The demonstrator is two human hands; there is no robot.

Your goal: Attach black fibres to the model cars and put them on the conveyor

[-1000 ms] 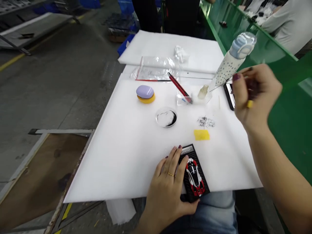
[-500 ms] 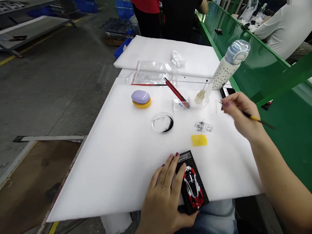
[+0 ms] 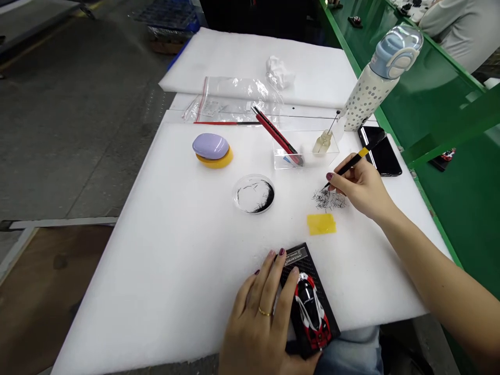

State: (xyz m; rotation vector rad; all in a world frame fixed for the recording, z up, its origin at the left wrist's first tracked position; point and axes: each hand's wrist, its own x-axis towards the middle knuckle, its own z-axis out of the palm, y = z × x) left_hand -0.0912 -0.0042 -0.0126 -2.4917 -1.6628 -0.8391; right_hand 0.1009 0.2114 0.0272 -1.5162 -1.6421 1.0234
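Note:
My left hand (image 3: 263, 315) grips a small red, white and black model car (image 3: 311, 307) on a black rectangular base (image 3: 326, 307), its fingers over the left side and the thumb at the near edge. Between the fingers of my right hand (image 3: 361, 185) is a thin black pointed tool with a yellow band (image 3: 353, 160). Its tip touches or hovers just above a pile of tiny black slivers (image 3: 327, 200); I cannot tell which. Just below that pile lies a yellow strip (image 3: 321, 224). A round clear dish (image 3: 239, 205) holds more black slivers.
Behind the pile, a clear tray (image 3: 285, 165) holds a red-and-black tool and a small bottle (image 3: 322, 142). A dotted drinking bottle (image 3: 371, 96) and black phone (image 3: 388, 156) stand at right. A purple-and-yellow case (image 3: 211, 147) and plastic bag (image 3: 238, 99) lie left. Another person's sleeve (image 3: 449, 23) shows.
My right hand has come left with the tool, from near the phone to the sliver pile. My left hand stays on the model car. The camera view has tilted lower.

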